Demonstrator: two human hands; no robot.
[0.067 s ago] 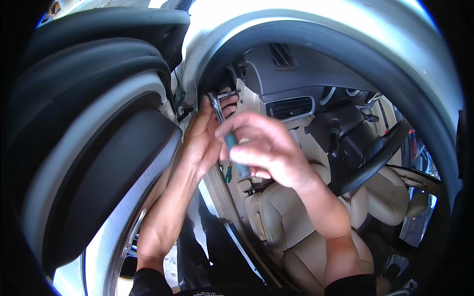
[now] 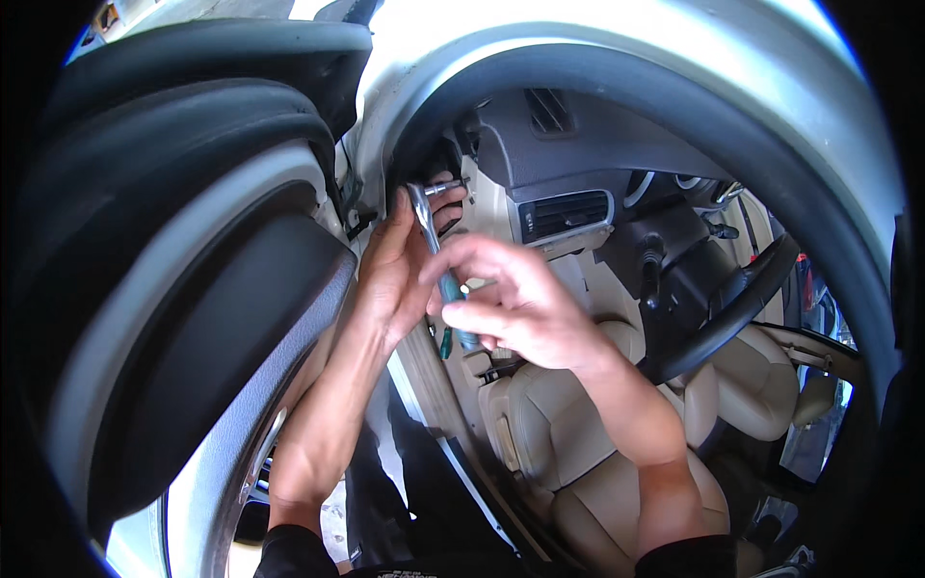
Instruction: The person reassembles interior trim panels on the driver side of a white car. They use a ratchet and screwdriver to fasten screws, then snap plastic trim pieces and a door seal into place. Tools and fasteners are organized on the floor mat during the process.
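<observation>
1. Right hand curls loosely around the handle of the ratchet wrench; left hand cups its head.
2. The wrench sits beside the dashboard end; whether its socket engages anything cannot be determined.
3. Green-handled tool below, partly obscured.
4. Door flanks left; seat, right.

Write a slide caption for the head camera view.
Left hand at the head of a silver metal ratchet, right hand at its teal handle, near a dark grey car dashboard.
</observation>
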